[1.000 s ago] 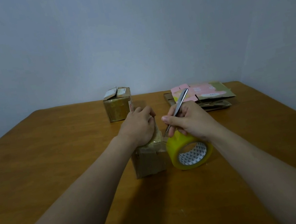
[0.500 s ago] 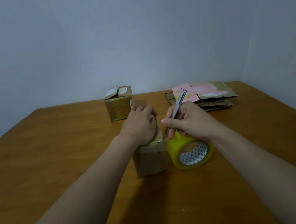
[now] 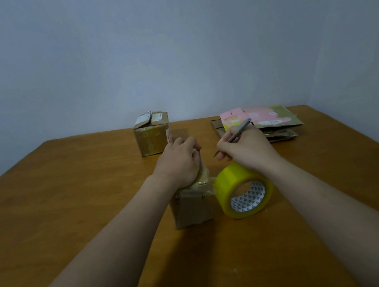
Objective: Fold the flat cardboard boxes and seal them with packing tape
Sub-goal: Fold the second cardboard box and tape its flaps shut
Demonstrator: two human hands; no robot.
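L grip [image 3: 179, 162] clamps cardboard box [image 3: 193, 208]; R grip [image 3: 247, 152] pinches slim metal pen [image 3: 240, 129]; yellow tape roll [image 3: 226, 187] adj.

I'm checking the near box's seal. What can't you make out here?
Head view only.
Top of the near box: covered by the left hand, seam hidden.
The metal tool in the right hand: too small to tell blade from pen.
Lower flat boxes: hidden under the pink one.

On the desk [image 3: 70, 211] a box [image 3: 193, 207] stands mid-desk, a tape roll [image 3: 243, 189] just right of it, a second box [image 3: 152, 136] behind, flattened boxes [image 3: 277, 124] far right.
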